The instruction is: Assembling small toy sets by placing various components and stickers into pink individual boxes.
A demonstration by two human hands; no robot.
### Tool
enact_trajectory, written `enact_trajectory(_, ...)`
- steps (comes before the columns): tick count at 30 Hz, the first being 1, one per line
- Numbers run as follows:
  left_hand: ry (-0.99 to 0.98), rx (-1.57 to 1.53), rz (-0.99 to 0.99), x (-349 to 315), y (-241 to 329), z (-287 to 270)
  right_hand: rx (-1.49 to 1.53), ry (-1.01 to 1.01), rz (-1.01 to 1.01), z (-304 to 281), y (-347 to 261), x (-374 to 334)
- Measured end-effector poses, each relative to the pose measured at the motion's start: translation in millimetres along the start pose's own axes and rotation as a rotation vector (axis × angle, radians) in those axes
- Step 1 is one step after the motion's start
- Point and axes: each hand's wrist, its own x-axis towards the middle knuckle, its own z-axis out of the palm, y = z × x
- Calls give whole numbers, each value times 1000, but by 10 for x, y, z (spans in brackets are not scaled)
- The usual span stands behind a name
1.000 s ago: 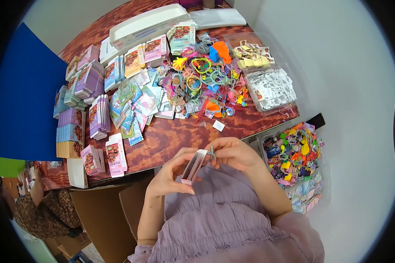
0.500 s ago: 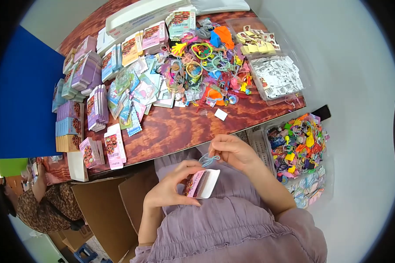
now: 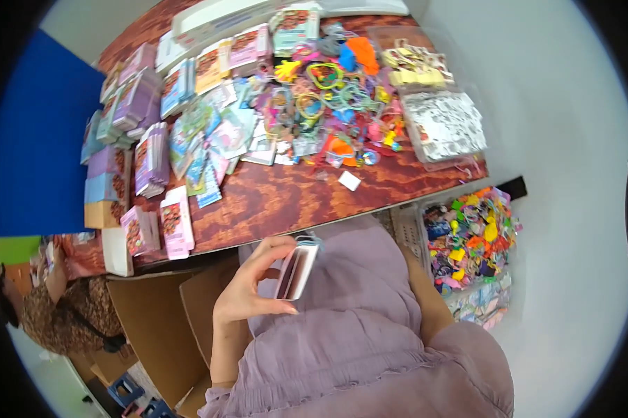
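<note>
My left hand (image 3: pixel 248 289) grips a small pink card box (image 3: pixel 287 277) between thumb and fingers, above my lap. The box is tilted, and its open end shows a dark inside and a white flap. Light blue cord loops (image 3: pixel 310 242) stick out at its upper corner, by my fingertips. Of my right arm only the forearm (image 3: pixel 427 296) shows, beside the plastic bin of small colourful toys (image 3: pixel 471 233). The right hand itself is hidden near the table edge.
On the table (image 3: pixel 286 202) lie a heap of mixed trinkets (image 3: pixel 328 104), flat packets (image 3: pixel 209 143) and stacked boxes (image 3: pixel 136 104). A clear tray (image 3: pixel 436 164) holds white slips. Below left stands an open carton (image 3: pixel 150 334). Another person (image 3: pixel 70 306) is at far left.
My right hand has left the blue cord and dropped out of sight toward the right. My left hand has moved slightly left and up, turning the pink box more upright.
</note>
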Motion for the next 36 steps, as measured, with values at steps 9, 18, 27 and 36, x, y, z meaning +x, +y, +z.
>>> enact_trajectory(9, 57, 65, 88, 10, 143, 120, 319, -534, -28, -2188, -3138, 808)
enact_trajectory(18, 104, 250, 197, 20, 258, 232, 728, -479, -721, -2579, -5088, 803)
enact_trajectory(27, 547, 678, 275, 0, 9, 249, 1030, -555, -125, -2943, -5012, 792)
enact_trajectory(36, 687, 917, 220, 115, -122, 329, 543, -470, -400, -2893, -5406, 684)
